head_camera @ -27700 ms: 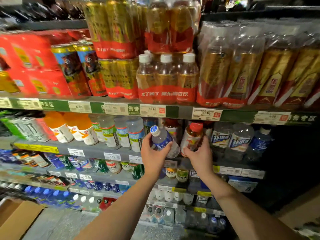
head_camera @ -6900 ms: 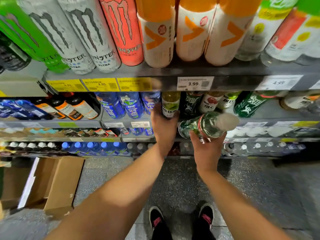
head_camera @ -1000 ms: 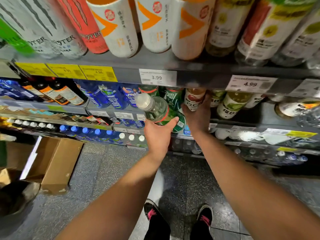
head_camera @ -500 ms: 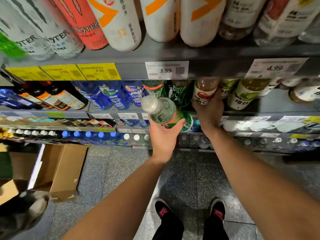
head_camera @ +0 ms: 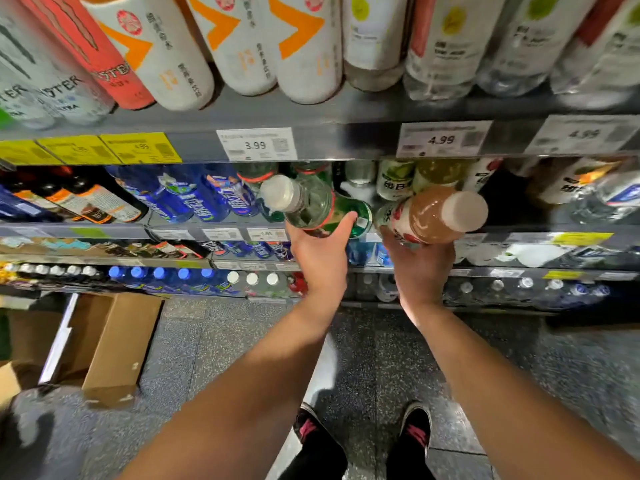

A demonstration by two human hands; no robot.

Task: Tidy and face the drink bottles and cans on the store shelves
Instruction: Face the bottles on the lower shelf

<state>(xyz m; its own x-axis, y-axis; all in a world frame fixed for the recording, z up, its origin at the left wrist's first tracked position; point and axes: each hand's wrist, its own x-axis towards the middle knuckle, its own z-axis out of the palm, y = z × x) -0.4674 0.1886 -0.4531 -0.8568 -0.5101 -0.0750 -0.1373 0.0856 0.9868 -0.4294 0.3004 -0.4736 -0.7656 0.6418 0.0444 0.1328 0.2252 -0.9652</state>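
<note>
Below and to the left of my hands an open cardboard box (head_camera: 117, 344) sits on the speckled grey floor (head_camera: 221, 341). Straight beneath my forearms I see my black shoes with pink trim (head_camera: 414, 433). Above my hands hang white price tags (head_camera: 256, 144) and, further left, yellow ones (head_camera: 140, 147).

Green bottle (head_camera: 313, 207), peach-coloured bottle (head_camera: 429, 218), both white-capped.

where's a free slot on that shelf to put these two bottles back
A dark gap opens right of the pale green-label bottles, just behind the peach bottle in the right hand. Leftward, the blue bottles and the green bottle row look crowded.
</note>
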